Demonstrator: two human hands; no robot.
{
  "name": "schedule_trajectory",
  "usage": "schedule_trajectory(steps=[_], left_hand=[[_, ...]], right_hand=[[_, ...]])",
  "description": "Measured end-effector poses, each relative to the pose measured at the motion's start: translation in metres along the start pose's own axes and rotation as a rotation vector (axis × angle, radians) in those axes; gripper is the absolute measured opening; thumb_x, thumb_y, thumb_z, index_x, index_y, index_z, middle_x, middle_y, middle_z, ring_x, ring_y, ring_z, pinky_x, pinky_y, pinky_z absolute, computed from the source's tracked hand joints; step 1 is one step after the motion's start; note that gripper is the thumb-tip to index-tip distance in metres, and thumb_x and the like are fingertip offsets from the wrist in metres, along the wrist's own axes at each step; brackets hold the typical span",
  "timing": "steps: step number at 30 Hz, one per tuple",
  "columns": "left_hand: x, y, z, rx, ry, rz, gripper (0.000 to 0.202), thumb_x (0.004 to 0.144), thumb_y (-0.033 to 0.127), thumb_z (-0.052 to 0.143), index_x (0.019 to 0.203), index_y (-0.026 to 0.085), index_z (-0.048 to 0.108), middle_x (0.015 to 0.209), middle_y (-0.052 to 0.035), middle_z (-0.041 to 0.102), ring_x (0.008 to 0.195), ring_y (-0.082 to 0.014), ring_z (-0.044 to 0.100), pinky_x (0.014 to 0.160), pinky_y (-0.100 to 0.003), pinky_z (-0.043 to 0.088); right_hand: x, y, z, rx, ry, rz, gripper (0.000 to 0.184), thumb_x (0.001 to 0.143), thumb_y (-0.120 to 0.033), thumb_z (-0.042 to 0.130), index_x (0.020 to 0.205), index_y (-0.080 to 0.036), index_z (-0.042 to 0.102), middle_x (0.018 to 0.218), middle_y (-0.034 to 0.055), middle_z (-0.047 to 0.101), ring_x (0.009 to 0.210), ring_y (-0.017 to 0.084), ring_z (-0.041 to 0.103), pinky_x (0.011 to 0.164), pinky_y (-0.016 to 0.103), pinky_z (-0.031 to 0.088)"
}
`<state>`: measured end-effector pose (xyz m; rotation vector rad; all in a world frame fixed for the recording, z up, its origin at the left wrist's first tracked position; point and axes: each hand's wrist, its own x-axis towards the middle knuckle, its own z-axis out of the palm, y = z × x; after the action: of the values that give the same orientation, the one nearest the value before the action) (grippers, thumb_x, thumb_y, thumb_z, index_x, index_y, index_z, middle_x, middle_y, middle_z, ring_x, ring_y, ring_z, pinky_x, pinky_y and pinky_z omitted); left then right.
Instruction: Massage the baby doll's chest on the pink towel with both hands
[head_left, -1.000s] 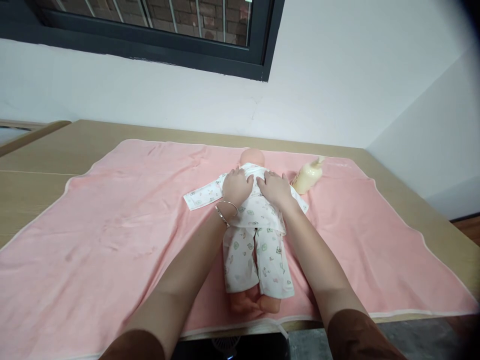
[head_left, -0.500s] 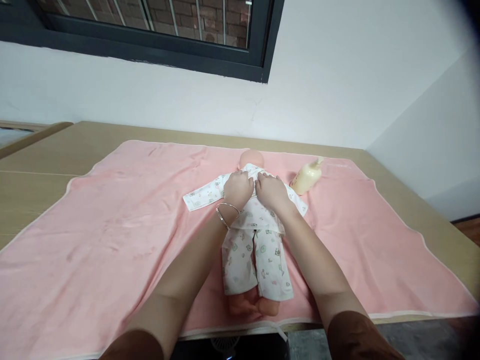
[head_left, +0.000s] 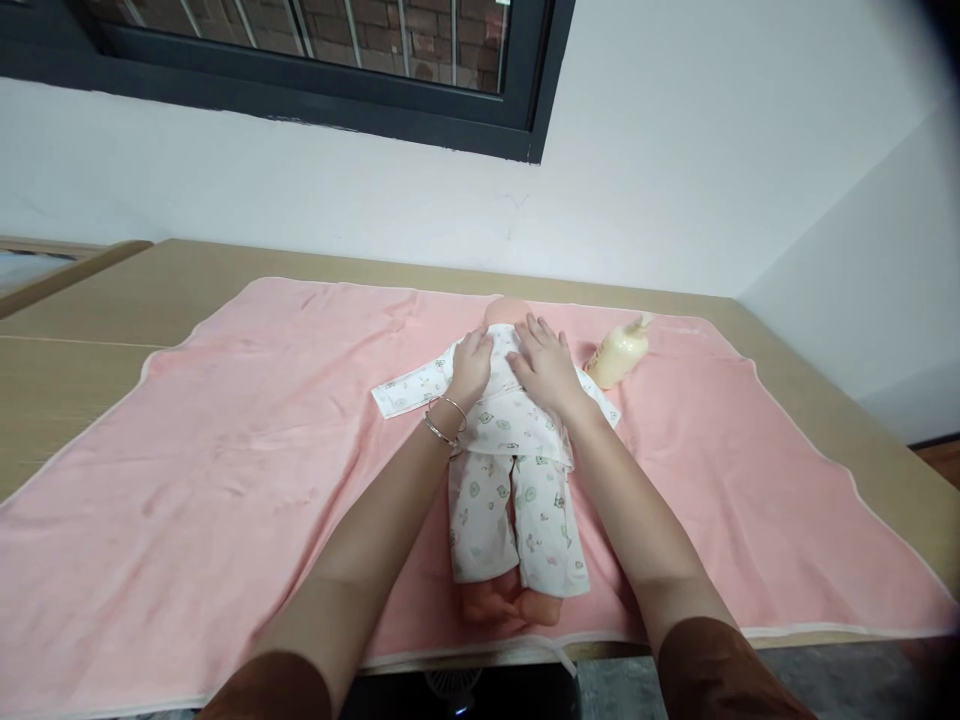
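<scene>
A baby doll (head_left: 514,425) in a white printed top and trousers lies on a pink blanket (head_left: 247,450), its head toward the wall and its bare feet toward me. Its face is not visible. My left hand (head_left: 471,368), with thin bangles at the wrist, rests on the left side of the doll's upper body, fingers stretched out. On the right side, near the shoulder, my right hand (head_left: 546,368) lies with fingers spread. Between the hands the top's fabric shows. A pale yellow pump bottle (head_left: 619,355) leans or lies just right of the doll's shoulder.
The blanket covers much of a wooden table (head_left: 217,258) that meets a white wall (head_left: 637,180). A dark window frame (head_left: 420,110) is set in the wall above. Below the front edge is a black object with a fan grille (head_left: 452,682).
My hands have gone from curled fingers on the doll's upper body to flattened, extended fingers. They have moved slightly apart and toward the shoulders. The bottle stays beside the doll.
</scene>
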<state>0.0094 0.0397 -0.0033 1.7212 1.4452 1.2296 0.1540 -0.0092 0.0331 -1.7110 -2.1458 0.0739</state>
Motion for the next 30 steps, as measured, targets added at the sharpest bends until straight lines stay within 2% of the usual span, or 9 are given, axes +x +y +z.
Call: schedule_trajectory(steps=[3,5,9,14,19,24,27,30], left_hand=[[-0.001,-0.002,0.001,-0.149,0.079,0.011,0.044,0.106,0.038,0.029,0.116,0.020,0.067,0.124,-0.0087,0.072,0.120,-0.0210,0.064,0.107,-0.037,0.049],[-0.004,-0.003,0.003,-0.135,0.112,0.030,0.045,0.106,0.042,0.029,0.111,0.020,0.068,0.121,-0.0092,0.073,0.120,-0.0214,0.064,0.108,-0.036,0.048],[-0.008,-0.002,0.004,-0.112,0.144,0.035,0.048,0.107,0.043,0.026,0.111,0.019,0.067,0.121,-0.0117,0.072,0.121,-0.0224,0.064,0.108,-0.037,0.047],[-0.008,0.001,0.002,-0.098,0.144,0.007,0.052,0.108,0.045,0.023,0.108,0.019,0.068,0.117,-0.0109,0.073,0.117,-0.0221,0.066,0.104,-0.035,0.050],[-0.007,0.001,0.003,-0.099,0.145,0.019,0.051,0.108,0.045,0.025,0.109,0.019,0.068,0.119,-0.0110,0.073,0.117,-0.0225,0.066,0.105,-0.036,0.050],[-0.007,0.000,0.004,-0.110,0.152,-0.009,0.052,0.108,0.044,0.023,0.118,0.018,0.067,0.130,-0.0125,0.070,0.127,-0.0215,0.062,0.111,-0.036,0.046],[-0.007,0.002,0.003,-0.120,0.152,-0.023,0.053,0.107,0.043,0.024,0.117,0.016,0.068,0.128,-0.0133,0.071,0.125,-0.0222,0.063,0.111,-0.037,0.046],[-0.008,0.007,0.000,-0.152,0.165,-0.025,0.050,0.107,0.043,0.027,0.113,0.016,0.068,0.124,-0.0122,0.072,0.122,-0.0225,0.064,0.109,-0.036,0.048]], right_hand=[[0.000,0.001,0.006,0.038,-0.057,-0.051,0.058,0.104,-0.044,0.040,0.157,-0.020,0.041,0.169,0.0116,0.028,0.157,0.027,0.020,0.126,0.058,0.012],[0.000,0.002,0.010,0.057,-0.071,-0.046,0.056,0.104,-0.044,0.041,0.155,-0.021,0.044,0.167,0.0120,0.031,0.156,0.028,0.025,0.125,0.059,0.013],[-0.001,0.001,0.012,0.064,0.045,-0.050,0.055,0.102,-0.040,0.042,0.153,-0.018,0.046,0.168,0.0137,0.027,0.157,0.027,0.023,0.126,0.058,0.011],[-0.001,-0.001,0.011,0.064,-0.022,-0.040,0.051,0.102,-0.034,0.039,0.150,-0.020,0.051,0.167,0.0119,0.033,0.156,0.027,0.025,0.125,0.058,0.015],[-0.002,-0.007,0.007,0.071,0.129,-0.049,0.052,0.102,-0.034,0.038,0.150,-0.018,0.050,0.168,0.0118,0.029,0.156,0.025,0.023,0.127,0.055,0.012],[-0.002,-0.012,0.014,0.024,-0.076,-0.050,0.051,0.104,-0.037,0.040,0.153,-0.023,0.048,0.167,0.0075,0.033,0.156,0.027,0.024,0.126,0.058,0.015],[-0.001,-0.010,0.006,0.037,-0.100,-0.074,0.050,0.104,-0.037,0.042,0.150,-0.022,0.051,0.165,0.0092,0.036,0.155,0.028,0.027,0.125,0.060,0.017],[-0.002,-0.002,-0.018,0.019,0.016,-0.065,0.047,0.102,-0.032,0.044,0.144,-0.018,0.058,0.162,0.0129,0.041,0.152,0.029,0.034,0.126,0.058,0.017]])
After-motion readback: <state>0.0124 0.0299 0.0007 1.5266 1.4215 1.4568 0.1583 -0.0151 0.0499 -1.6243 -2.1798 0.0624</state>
